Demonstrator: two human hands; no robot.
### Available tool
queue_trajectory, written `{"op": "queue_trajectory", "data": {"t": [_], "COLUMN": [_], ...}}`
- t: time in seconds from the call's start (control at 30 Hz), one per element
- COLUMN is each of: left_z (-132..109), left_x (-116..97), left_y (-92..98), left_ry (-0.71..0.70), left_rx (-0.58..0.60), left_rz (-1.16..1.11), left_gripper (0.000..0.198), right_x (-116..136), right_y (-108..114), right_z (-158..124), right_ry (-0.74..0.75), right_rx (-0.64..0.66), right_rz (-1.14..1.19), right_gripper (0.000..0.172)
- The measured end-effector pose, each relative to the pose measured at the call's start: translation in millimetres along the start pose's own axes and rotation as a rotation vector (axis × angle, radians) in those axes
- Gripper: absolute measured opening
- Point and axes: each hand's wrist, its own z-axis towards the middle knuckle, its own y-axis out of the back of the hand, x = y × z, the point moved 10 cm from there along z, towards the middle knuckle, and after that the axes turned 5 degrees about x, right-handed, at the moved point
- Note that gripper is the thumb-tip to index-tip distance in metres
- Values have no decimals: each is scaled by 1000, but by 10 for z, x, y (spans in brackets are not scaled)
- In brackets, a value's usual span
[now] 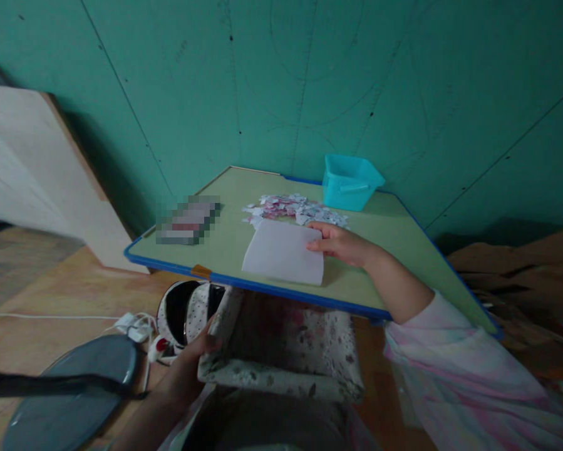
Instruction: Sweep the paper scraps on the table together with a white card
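Note:
My right hand [340,243] is closed on the right edge of a white sheet of paper [281,254], thumb on top. The sheet sits low over the front of the table [379,250], its near edge by the blue rim. Just behind it spreads a heap of torn white and pinkish paper scraps [290,205]. Below the table edge, my left hand [199,354] grips the left side of a floral fabric-covered box [276,374], which is tilted open toward me. Some fingers of the left hand are hidden behind the box.
A turquoise plastic bin [349,181] stands at the table's back right. A pixelated flat object [190,220] lies at the left. On the floor are a dotted white bag [196,313], a power strip with cords [133,326] and a grey round lid-like object [74,401]. A green wall [281,81] rises behind.

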Motion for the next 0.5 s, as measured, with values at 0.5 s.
{"op": "queue_trajectory", "data": {"t": [0.5], "left_z": [-69], "left_x": [4], "left_y": [-82], "left_ry": [4], "left_rx": [-15], "left_rz": [75], "left_gripper": [57], "right_x": [304], "right_y": [896], "right_z": [-288], "right_ry": [116], "right_rx": [-705], "right_rz": [-506], "right_gripper": [11]}}
